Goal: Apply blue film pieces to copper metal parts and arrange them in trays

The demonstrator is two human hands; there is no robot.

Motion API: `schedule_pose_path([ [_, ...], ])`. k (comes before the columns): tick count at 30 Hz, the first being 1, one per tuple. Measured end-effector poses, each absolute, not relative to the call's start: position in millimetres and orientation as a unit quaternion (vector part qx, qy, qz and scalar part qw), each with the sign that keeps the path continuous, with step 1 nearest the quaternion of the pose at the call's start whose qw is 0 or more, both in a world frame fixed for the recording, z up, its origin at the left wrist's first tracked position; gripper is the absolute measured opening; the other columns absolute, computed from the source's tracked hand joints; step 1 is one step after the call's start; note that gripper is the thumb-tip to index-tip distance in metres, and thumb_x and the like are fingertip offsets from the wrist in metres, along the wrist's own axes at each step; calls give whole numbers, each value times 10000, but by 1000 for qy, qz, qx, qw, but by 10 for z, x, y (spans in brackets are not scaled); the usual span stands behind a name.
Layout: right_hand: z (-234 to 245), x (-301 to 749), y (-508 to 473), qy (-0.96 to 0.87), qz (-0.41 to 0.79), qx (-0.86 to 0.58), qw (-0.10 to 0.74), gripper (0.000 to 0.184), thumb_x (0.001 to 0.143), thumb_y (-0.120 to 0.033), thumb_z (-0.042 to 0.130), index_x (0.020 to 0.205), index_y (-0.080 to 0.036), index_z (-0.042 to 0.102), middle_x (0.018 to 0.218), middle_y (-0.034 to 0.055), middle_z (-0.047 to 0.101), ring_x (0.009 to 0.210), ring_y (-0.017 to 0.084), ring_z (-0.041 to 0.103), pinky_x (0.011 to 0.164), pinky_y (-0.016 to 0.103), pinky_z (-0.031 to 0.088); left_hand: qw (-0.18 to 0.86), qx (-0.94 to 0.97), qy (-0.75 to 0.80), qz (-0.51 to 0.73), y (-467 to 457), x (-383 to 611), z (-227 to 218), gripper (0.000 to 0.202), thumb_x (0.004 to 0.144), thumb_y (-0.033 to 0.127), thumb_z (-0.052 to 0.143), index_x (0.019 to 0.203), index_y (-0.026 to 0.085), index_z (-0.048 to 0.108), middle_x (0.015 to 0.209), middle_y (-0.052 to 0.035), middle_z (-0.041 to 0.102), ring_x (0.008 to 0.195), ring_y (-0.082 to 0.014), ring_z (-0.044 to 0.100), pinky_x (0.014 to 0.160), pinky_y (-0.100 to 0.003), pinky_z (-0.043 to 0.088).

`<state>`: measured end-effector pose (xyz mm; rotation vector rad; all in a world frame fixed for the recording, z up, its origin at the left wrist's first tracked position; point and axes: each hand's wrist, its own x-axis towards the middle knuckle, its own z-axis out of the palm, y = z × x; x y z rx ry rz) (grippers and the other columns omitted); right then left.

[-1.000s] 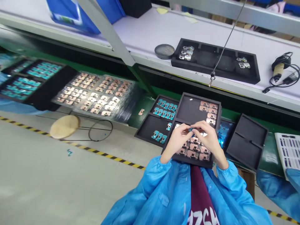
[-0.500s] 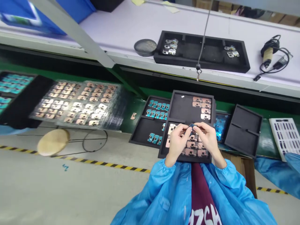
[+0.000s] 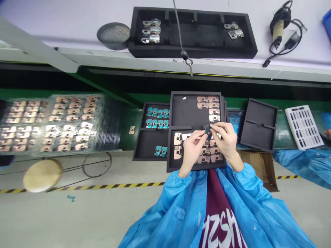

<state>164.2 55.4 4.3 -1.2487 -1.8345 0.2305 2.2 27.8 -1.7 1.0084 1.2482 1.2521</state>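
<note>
Between the fingertips of both hands is a small dark blue circuit board (image 3: pixel 207 130). My left hand (image 3: pixel 193 148) pinches its left side, while my right hand (image 3: pixel 225 138) grips it from the right. Both hands are over a black foam tray (image 3: pixel 183 115) holding rows of copper-coloured and silvery boards (image 3: pixel 177 138). Some of those boards are covered by my hands. To the left, a second black tray (image 3: pixel 144 144) carries several teal boards (image 3: pixel 157 113).
Stacked clear trays (image 3: pixel 103 131) of copper-coloured boards stand at left. A shelf holds a long black tray (image 3: pixel 193 34), a mesh bowl (image 3: pixel 114 34) and an electric screwdriver (image 3: pixel 278 32). A cord with a hook (image 3: pixel 186 58) hangs ahead. Another person's blue sleeve (image 3: pixel 305 165) is at right.
My view has turned, with the shelf and trays shifting left in the picture. The small board stays between my fingertips and now shows more of its face.
</note>
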Motion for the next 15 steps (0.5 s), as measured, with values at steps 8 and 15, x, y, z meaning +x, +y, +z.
schedule_pose_path([
  [8, -31, 1754, 542, -779, 29, -483, 398, 175, 1073, -182, 671, 1137, -289, 792, 1024, 68, 774, 956, 224, 706, 848, 377, 608, 669, 214, 484, 522, 273, 72, -139, 470, 752, 392, 1014, 1167, 239, 855, 1171, -72, 831, 1047, -224, 762, 802, -300, 652],
  [15, 49, 1802, 515, -824, 94, -402, 388, 199, 1064, -111, 595, 1104, -247, 735, 1045, 79, 754, 977, 231, 685, 814, 374, 598, 763, 81, 399, 502, 355, 7, -174, 347, 801, 249, 991, 1095, 231, 807, 1111, -25, 795, 880, -119, 710, 742, -206, 605],
])
